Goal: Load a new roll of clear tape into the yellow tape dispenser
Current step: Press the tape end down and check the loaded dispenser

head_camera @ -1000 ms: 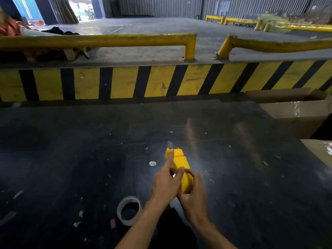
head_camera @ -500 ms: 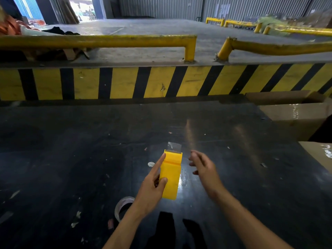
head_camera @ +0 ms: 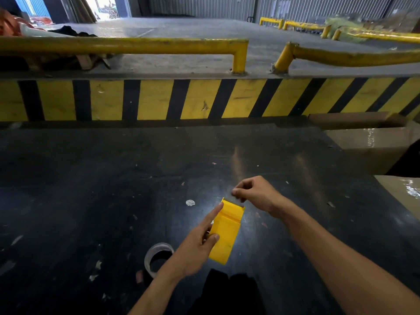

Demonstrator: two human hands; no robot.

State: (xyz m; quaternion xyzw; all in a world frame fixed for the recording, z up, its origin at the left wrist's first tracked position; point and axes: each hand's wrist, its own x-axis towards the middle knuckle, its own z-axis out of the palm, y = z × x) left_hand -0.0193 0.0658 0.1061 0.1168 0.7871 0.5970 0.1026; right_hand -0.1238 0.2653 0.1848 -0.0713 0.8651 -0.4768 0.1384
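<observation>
My left hand (head_camera: 195, 248) holds the yellow tape dispenser (head_camera: 227, 233) just above the black table, index finger stretched along its left side. A short clear tape end (head_camera: 236, 196) sticks out of the dispenser's far end. My right hand (head_camera: 252, 192) pinches that tape end between thumb and fingers. A clear tape roll (head_camera: 156, 258) lies flat on the table to the left of my left wrist, partly hidden by it.
The black table (head_camera: 113, 189) carries small scraps of paper and tape. A yellow and black striped wall (head_camera: 204, 98) with yellow rails (head_camera: 136, 45) runs along the far edge. Taped cardboard boxes (head_camera: 375, 144) stand at the right.
My right hand let go of the dispenser, swung out to the right, then came in to pinch the tape end at the dispenser's far end. My left hand keeps the dispenser.
</observation>
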